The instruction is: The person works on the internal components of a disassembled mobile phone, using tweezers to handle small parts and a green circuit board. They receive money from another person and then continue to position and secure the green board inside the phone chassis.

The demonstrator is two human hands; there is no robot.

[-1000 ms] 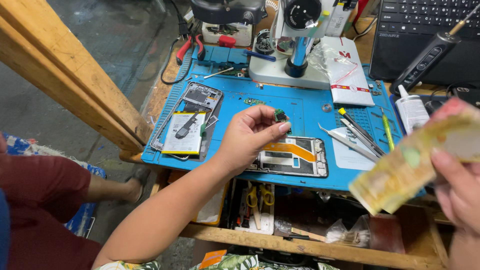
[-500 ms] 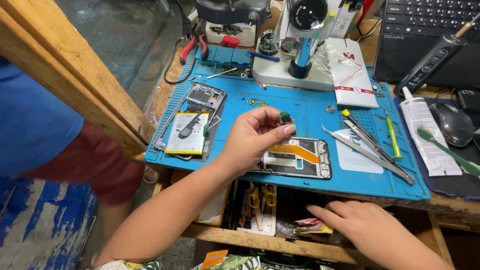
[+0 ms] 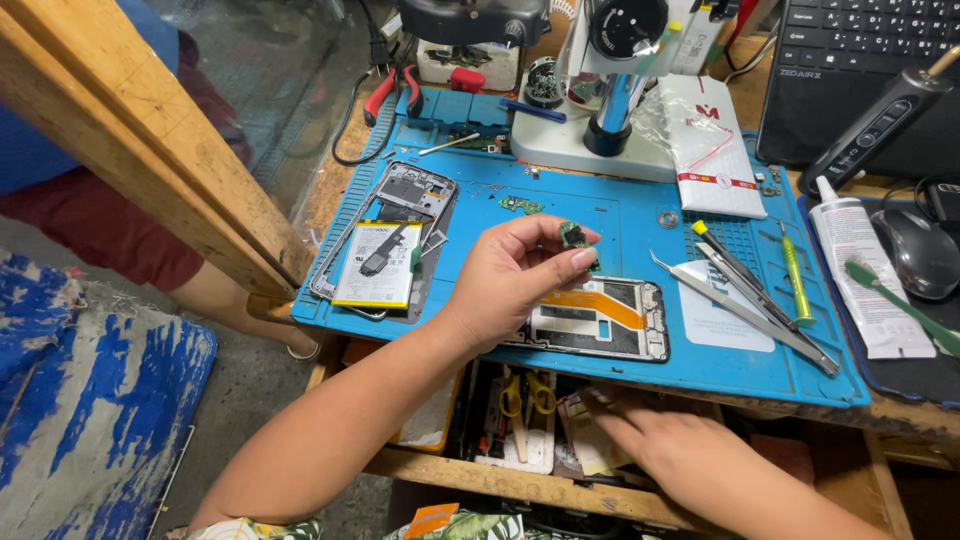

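I see a small green board [image 3: 572, 235] pinched in my left hand [image 3: 520, 275] fingers above the open phone [image 3: 600, 318] on the blue mat [image 3: 620, 215], as before. My right hand [image 3: 650, 440] stays in the drawer [image 3: 480, 470] below the surface, fingers loosely spread over papers, grasping nothing visible.

Bare blue mat [image 3: 600, 215] between microscope base [image 3: 585, 150] and opened phone [image 3: 600, 320]

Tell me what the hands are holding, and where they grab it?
The left hand pinches a small green circuit board by its edge, between thumb and fingertips. The right hand reaches into the drawer; whether it holds anything cannot be told.
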